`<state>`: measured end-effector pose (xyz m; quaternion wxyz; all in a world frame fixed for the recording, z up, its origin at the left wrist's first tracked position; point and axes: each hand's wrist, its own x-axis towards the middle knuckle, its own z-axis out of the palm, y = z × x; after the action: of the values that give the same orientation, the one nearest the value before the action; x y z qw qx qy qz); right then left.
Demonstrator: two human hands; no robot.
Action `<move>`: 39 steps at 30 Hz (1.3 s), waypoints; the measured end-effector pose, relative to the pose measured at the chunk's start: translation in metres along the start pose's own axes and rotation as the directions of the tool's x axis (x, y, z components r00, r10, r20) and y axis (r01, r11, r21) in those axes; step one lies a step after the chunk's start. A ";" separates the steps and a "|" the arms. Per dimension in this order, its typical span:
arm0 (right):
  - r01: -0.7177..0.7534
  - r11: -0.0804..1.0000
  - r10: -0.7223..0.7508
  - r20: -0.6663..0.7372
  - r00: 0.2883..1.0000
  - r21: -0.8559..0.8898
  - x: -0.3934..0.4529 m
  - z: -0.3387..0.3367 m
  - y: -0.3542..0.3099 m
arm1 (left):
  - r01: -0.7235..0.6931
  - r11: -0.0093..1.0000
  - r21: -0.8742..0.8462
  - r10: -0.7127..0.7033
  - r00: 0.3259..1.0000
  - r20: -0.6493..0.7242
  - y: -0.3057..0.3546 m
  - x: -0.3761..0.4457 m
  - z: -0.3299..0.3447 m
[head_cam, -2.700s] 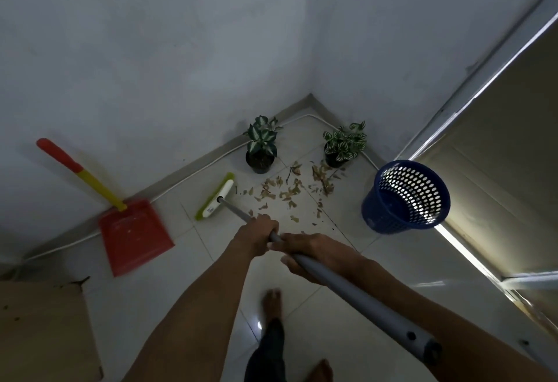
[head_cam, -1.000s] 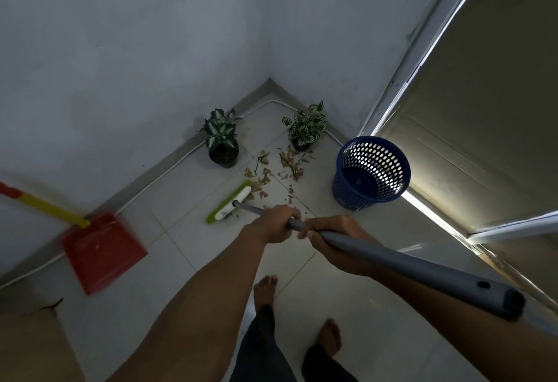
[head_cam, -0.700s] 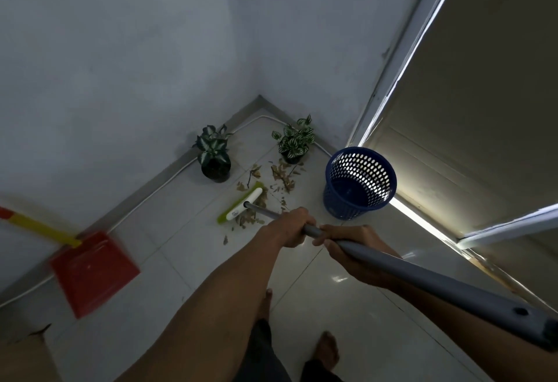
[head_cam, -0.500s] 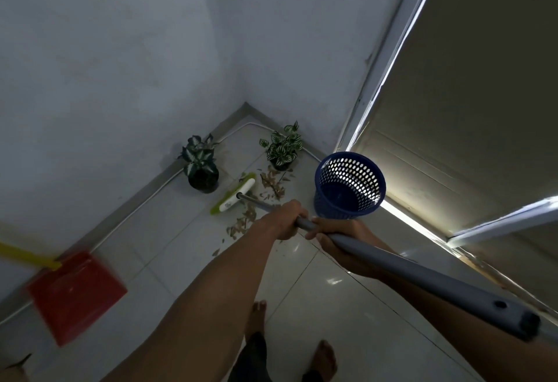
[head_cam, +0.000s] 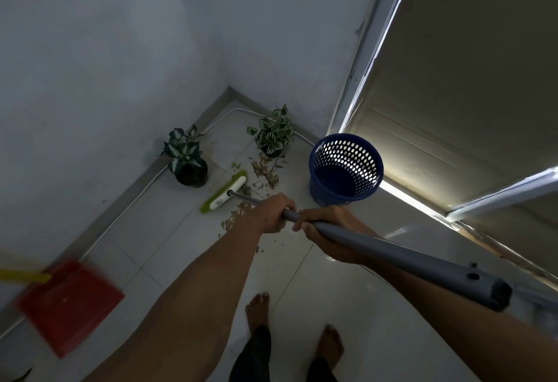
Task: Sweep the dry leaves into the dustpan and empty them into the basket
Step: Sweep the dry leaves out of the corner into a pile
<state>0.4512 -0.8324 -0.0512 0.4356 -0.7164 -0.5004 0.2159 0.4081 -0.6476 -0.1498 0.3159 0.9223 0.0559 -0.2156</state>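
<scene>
Here both hands are closed fully around the grey broom handle [head_cam: 392,253]: the left hand [head_cam: 270,214] further down toward the head, the right hand [head_cam: 327,235] just behind it, nearly touching. No gap shows between the fingers and the handle, so I judge the grip as firm.

The green and white broom head [head_cam: 225,191] rests on the tiled floor [head_cam: 332,306], between the two potted plants. The dry leaves [head_cam: 265,170] lie spread from the right plant [head_cam: 273,135] toward the hands, some just beside the head. The red dustpan [head_cam: 68,303] stands well apart at the left, by the wall, and the blue basket [head_cam: 344,167] is near the leaves on the right.

What could go wrong, I think: the head is close to the left plant [head_cam: 187,159], so a wide stroke may hit the pot and tip it. A fast stroke may also scatter the light leaves under the basket or into the corner. The dustpan is far, so the leaves must travel a long way and may spread out.
</scene>
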 end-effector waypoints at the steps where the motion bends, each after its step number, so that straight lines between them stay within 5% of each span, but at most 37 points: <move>1: 0.005 1.000 -0.005 0.005 1.000 0.004 -0.005 -0.001 -0.005 | -0.003 1.000 0.004 0.003 1.000 0.012 0.005 -0.005 0.002; 13: -0.026 1.000 0.026 -0.011 1.000 0.007 -0.041 -0.017 -0.029 | -0.014 0.996 0.091 0.013 1.000 0.021 0.044 -0.020 0.007; 22: 0.006 1.000 -0.006 -0.061 0.998 0.003 0.007 -0.017 0.003 | -0.002 0.995 0.102 0.011 0.997 -0.080 0.008 0.031 -0.018; 30: -0.048 0.999 0.045 -0.137 0.990 -0.013 0.036 -0.006 0.041 | -0.035 0.995 0.098 0.037 0.999 -0.010 -0.026 0.062 -0.026; 39: -0.027 0.996 0.031 0.040 0.999 -0.083 -0.009 0.002 0.023 | 0.018 0.987 0.157 -0.030 0.997 0.072 0.000 0.030 0.005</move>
<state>0.4582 -0.8425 -0.0723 0.3921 -0.7362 -0.5074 0.2163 0.4336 -0.6519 -0.1660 0.2417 0.9349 0.0382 -0.2570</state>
